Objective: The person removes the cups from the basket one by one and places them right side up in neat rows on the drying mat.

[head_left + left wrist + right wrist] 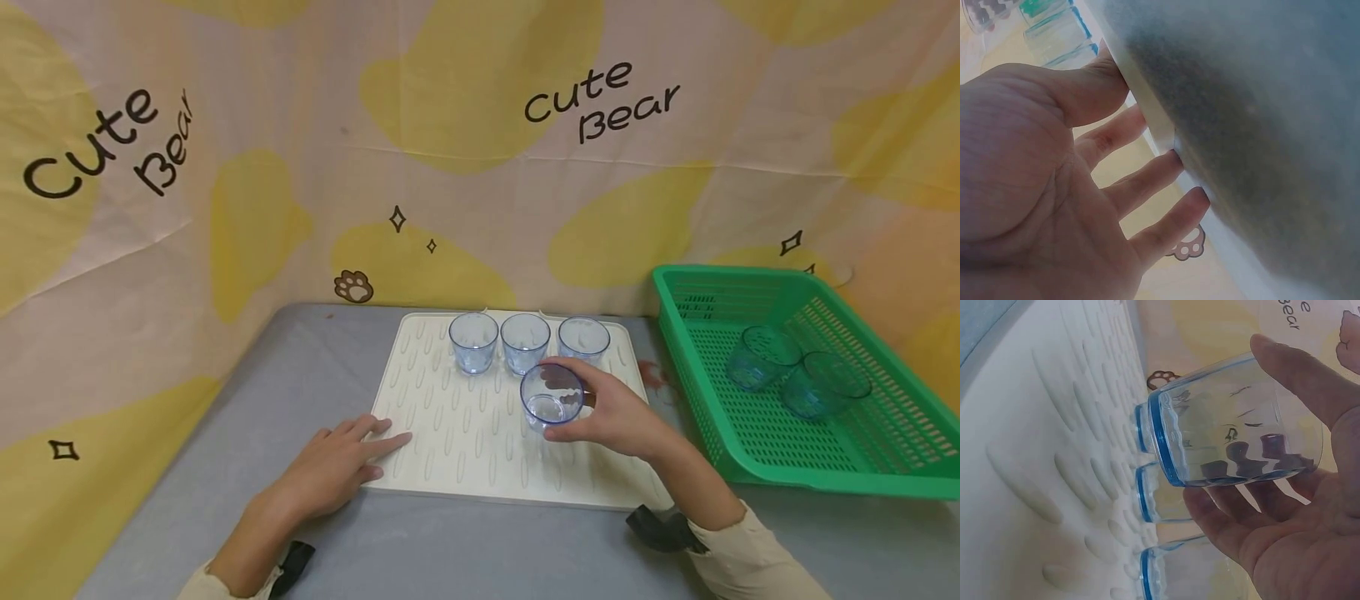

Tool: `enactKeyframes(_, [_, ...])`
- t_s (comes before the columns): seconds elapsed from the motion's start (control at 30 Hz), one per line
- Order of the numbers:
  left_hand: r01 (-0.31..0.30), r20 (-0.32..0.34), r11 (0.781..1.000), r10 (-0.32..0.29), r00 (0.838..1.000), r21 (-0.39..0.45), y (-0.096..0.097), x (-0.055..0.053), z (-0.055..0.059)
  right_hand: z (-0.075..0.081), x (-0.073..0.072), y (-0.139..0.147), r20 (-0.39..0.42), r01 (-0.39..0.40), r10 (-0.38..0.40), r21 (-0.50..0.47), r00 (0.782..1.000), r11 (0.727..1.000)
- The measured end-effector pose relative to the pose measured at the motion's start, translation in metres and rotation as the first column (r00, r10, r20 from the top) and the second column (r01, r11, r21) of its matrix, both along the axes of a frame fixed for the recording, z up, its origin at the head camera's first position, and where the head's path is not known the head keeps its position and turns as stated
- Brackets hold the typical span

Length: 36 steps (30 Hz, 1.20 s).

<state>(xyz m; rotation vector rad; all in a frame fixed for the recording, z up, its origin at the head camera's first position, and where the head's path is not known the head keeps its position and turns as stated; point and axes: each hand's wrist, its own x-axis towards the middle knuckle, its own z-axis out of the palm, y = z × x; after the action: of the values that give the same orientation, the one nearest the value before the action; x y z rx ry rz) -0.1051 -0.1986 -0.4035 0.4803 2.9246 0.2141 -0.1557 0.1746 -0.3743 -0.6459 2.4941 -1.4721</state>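
My right hand (618, 412) grips a clear bluish glass (549, 410) from its right side, thumb and fingers around the wall. The glass's rim faces up, and it is over the white ridged mat (465, 450). In the right wrist view its thick blue base (1165, 440) is close to the mat; whether they touch I cannot tell. Just behind it, three like glasses stand in a row along the mat's back: a left one (474, 346), a middle one (523, 342) and a right one (583, 335). My left hand (330, 467) rests at the mat's left edge, fingers extended.
On the right stands a green perforated basket (750, 467) holding two more glasses, a nearer one (821, 387) and a farther one (761, 358). A grey cloth (420, 550) covers the table. Behind it hangs a patterned yellow and pinkish curtain (465, 108).
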Motion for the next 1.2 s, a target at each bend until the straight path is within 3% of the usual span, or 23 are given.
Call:
enactKeyframes(0.4, [0.001, -0.001, 1.0, -0.001, 1.0, 0.0, 0.0, 0.0, 0.002, -0.001, -0.008, -0.022, 0.018, -0.011, 0.012, -0.033, 1.0, 0.999])
enactKeyframes(0.77, [0.003, 0.002, 1.0, -0.003, 1.0, 0.005, 0.001, 0.001, 0.001, -0.016, -0.019, -0.054, 0.092, -0.047, 0.054, -0.073, 0.994, 0.996])
enactKeyframes(1.2, [0.04, -0.009, 0.999, -0.04, 0.999, -0.002, -0.001, 0.001, 0.002, -0.03, -0.028, -0.079, 0.117, -0.023, 0.029, -0.055, 0.993, 0.998])
